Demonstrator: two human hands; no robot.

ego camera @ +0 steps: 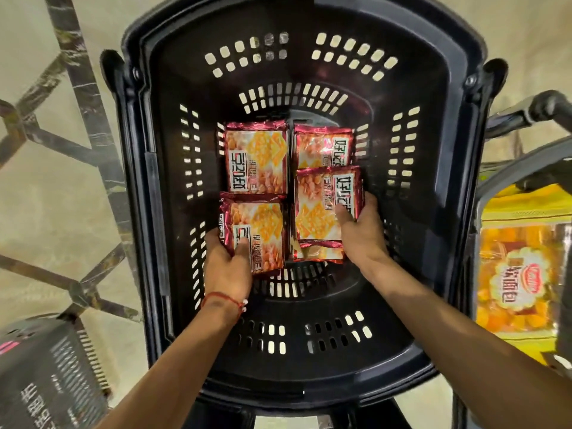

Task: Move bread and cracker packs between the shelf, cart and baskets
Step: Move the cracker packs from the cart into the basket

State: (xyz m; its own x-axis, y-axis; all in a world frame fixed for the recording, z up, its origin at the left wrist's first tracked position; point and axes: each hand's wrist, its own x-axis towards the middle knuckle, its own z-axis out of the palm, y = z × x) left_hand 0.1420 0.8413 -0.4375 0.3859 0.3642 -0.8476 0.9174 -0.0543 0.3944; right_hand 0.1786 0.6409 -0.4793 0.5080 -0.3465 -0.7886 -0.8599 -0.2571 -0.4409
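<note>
A black slotted basket (297, 370) fills the middle of the view, and I look straight down into it. Several red cracker packs lie on its floor. My left hand (227, 267) grips the near-left cracker pack (258, 230), thumb on top. My right hand (362, 233) grips the near-right cracker pack (322, 202), which lies over another pack (317, 252) beneath it. Two further packs lie at the back: one on the left (257, 157), one on the right (322, 145).
At the right edge another basket (495, 187) holds a yellow bread pack (520, 274). A dark grey basket (46, 376) stands at the lower left. The floor (46, 212) is pale tile with dark diagonal lines.
</note>
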